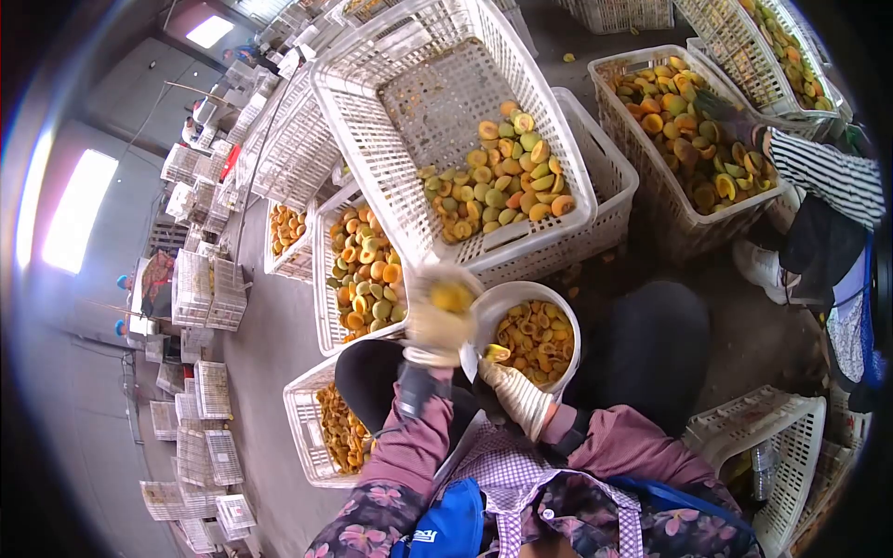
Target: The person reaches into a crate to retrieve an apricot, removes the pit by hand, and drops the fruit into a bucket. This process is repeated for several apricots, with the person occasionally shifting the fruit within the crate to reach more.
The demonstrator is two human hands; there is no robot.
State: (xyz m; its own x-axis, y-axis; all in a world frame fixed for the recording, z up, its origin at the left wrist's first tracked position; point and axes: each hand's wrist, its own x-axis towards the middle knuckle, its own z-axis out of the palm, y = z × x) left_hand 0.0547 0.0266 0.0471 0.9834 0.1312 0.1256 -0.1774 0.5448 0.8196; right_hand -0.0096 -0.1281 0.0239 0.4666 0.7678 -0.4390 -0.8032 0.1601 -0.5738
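Observation:
My left hand (437, 321), in a pale glove and smeared by motion, is raised at the near corner of the large crate. A yellow fruit half (451, 297) shows at its fingers. My right hand (519, 391), in a striped glove, is closed by the left rim of a white bucket (575, 321). At its fingertips is a small yellow fruit piece (498, 353), beside a pale strip I cannot make out. Inside the bucket lie orange-yellow fruit pieces (538, 339). Above it, a tilted white crate (372, 153) holds peach-like fruit halves (507, 177) in its near corner.
At left stand a crate of fruit halves (366, 270) and a lower crate of darker pieces (339, 423). Another full crate (670, 121) is at right, near a co-worker's striped sleeve (828, 177). A tipped crate (791, 437) with a plastic bottle (765, 470) lies lower right.

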